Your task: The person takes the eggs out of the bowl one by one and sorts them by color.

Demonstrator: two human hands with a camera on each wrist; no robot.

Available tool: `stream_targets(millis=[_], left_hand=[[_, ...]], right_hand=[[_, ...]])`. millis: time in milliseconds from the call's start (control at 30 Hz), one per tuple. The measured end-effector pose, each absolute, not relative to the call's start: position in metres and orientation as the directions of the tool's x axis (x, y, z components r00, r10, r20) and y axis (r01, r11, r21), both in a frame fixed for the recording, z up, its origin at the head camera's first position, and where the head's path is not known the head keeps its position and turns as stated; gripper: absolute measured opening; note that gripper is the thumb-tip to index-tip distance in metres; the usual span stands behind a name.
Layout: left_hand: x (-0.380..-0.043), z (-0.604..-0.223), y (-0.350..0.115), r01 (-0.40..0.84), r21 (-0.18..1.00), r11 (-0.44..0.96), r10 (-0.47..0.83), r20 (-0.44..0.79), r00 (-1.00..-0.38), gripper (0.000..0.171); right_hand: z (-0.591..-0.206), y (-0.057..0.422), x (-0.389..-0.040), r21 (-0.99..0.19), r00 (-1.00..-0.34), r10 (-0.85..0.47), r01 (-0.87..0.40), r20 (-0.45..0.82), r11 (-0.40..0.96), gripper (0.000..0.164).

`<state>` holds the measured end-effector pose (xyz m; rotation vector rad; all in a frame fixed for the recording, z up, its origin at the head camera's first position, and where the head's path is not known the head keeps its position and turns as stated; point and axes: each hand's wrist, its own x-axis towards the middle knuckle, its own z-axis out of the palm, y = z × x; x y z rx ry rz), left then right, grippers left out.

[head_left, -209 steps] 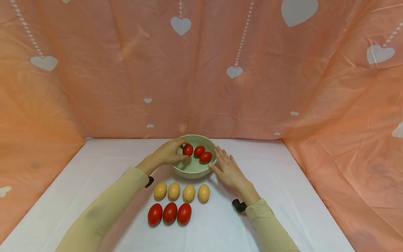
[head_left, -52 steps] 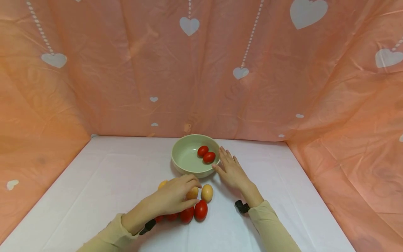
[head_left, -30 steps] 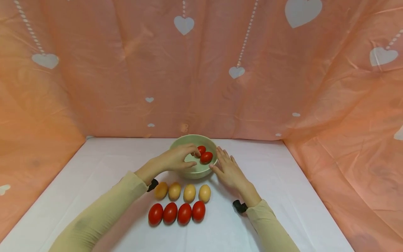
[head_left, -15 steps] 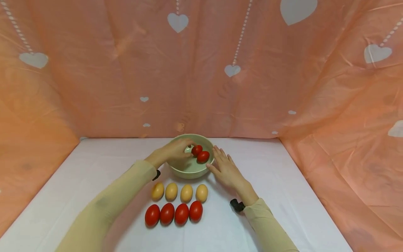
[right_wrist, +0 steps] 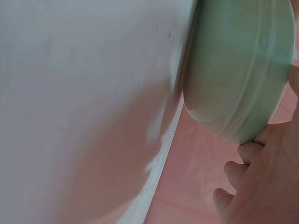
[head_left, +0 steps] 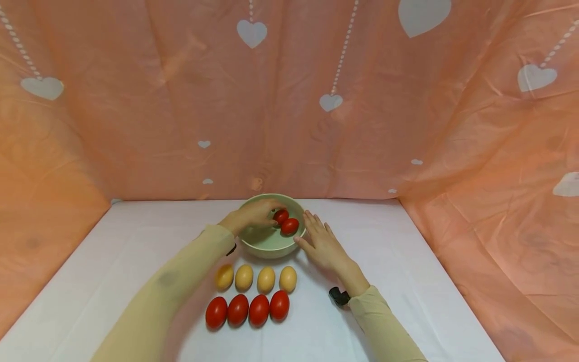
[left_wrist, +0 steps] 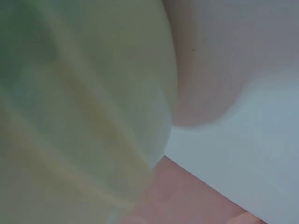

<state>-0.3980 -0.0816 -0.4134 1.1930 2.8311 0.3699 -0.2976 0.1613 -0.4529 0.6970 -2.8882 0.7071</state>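
Observation:
A pale green bowl point(head_left: 271, 250) stands on the white table near the back, with two red eggs inside. My left hand point(head_left: 258, 213) reaches over its left rim. The fingers and thumb curl round the farther red egg point(head_left: 281, 216), partly covering it; the nearer red egg point(head_left: 289, 227) lies beside it. My right hand point(head_left: 324, 246) rests with straight fingers against the bowl's right side. The left wrist view shows only the blurred bowl wall point(left_wrist: 117, 93) up close. The right wrist view shows my right fingers point(right_wrist: 233, 172) at the bowl's rim.
In front of the bowl runs a row of several yellow eggs point(head_left: 266, 279). Closer to me is a row of several red eggs point(head_left: 259, 310). An orange curtain with white hearts point(head_left: 289, 125) closes off the back and sides of the white table point(head_left: 384, 251).
My left hand took one red egg from the bowl and set it at the right end of the front row. It then returned into the bowl, round another egg. My right hand stayed.

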Motion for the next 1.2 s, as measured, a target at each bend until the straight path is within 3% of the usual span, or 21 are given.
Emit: stream_targets(millis=[333,1200], left_hand=[[-0.402,-0.418,-0.084,0.702,0.259,0.664,0.722,0.025,-0.692,0.056],[-0.388,-0.416,-0.094,0.638,0.324,0.699,0.654,0.069,-0.753,0.053]], right_hand=[[-0.452,0.16,-0.295,-0.414,-0.89,-0.414,-0.456,0.192,0.788,0.077],[-0.454,0.16,-0.296,-0.404,-0.889,-0.415,-0.458,0.196,0.792,0.077]])
